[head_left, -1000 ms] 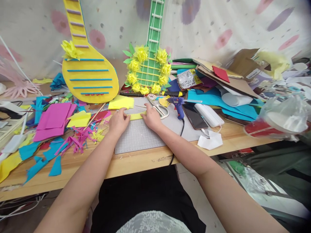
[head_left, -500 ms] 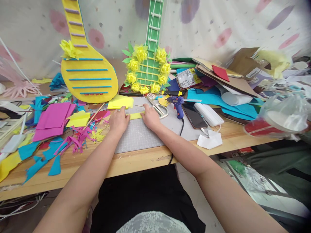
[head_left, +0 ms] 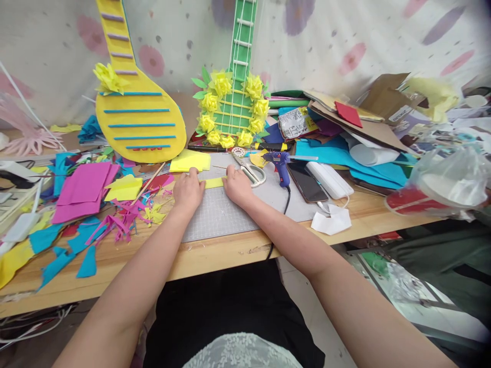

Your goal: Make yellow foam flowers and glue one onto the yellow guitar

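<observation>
A narrow yellow paper strip [head_left: 214,183] lies across the grey gridded cutting mat [head_left: 215,217], stretched between my two hands. My left hand [head_left: 187,191] is closed on its left end, fingers curled down against the mat. At the right end, my right hand [head_left: 237,185] grips the strip with thumb and fingers together. Both ends of the strip are hidden under the fingers. Just behind my left hand is a stack of yellow paper [head_left: 190,161]. Scissors [head_left: 255,174] with pale handles lie right beside my right hand.
A blue glue gun [head_left: 283,168], a phone [head_left: 307,183] and a white power bank [head_left: 330,180] lie to the right. Behind stand a yellow paper lute [head_left: 141,117] and a green flowered one [head_left: 240,87]. Magenta sheets [head_left: 82,191] and coloured scraps spread left; a bagged cup [head_left: 433,189] stands far right.
</observation>
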### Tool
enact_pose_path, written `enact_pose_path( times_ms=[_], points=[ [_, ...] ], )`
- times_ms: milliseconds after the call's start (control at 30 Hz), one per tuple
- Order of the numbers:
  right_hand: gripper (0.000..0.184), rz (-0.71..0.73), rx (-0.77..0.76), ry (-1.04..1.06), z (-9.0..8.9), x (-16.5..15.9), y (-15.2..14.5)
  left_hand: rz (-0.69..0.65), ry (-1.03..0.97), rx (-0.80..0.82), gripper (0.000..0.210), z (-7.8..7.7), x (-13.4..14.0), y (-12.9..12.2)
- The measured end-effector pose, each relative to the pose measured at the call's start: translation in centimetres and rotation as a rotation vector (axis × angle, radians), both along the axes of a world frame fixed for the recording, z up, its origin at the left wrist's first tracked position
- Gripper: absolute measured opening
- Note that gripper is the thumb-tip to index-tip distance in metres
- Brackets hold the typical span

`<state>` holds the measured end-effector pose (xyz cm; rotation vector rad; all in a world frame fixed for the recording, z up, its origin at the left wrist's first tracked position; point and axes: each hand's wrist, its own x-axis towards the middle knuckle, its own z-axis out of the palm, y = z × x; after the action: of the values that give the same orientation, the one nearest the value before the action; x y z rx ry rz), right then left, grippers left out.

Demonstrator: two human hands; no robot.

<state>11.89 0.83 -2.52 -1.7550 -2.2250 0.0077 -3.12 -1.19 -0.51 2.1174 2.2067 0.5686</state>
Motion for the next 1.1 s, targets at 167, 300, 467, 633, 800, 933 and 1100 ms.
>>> enact_pose_path(
  times_ms=[167, 300, 467, 633, 800, 933, 1100],
  points=[
    [0.021, 0.012, -0.005, -0.033, 0.02, -0.05, 0.02, -0.022, -0.011, -0.001, 0.018, -0.34, -0.24, 0.14],
    [0.022, 0.026, -0.020, -0.050, 0.32, -0.09, -0.12, -0.084, 0.016, 0.030, 0.010, -0.69, -0.52, 0.31],
    [0.024, 0.013, -0.013, -0.076, 0.60, -0.15, -0.29, -0.138, 0.091, 0.032, 0.017, -0.60, -0.52, 0.29],
    [0.025, 0.010, -0.022, -0.083, 0.59, -0.06, -0.24, -0.136, 0.167, 0.028, 0.025, -0.46, -0.37, 0.09],
    [0.025, 0.015, -0.016, -0.078, 0.23, 0.06, 0.07, -0.135, 0.155, 0.046, 0.029, -0.55, -0.21, -0.04],
    [0.024, 0.019, -0.012, -0.072, -0.01, 0.06, 0.24, -0.135, 0.132, 0.055, 0.026, -0.67, -0.22, 0.02],
    [0.024, 0.019, -0.011, -0.067, -0.10, 0.05, 0.27, -0.132, 0.112, 0.080, 0.024, -0.84, -0.34, 0.12]
  ],
)
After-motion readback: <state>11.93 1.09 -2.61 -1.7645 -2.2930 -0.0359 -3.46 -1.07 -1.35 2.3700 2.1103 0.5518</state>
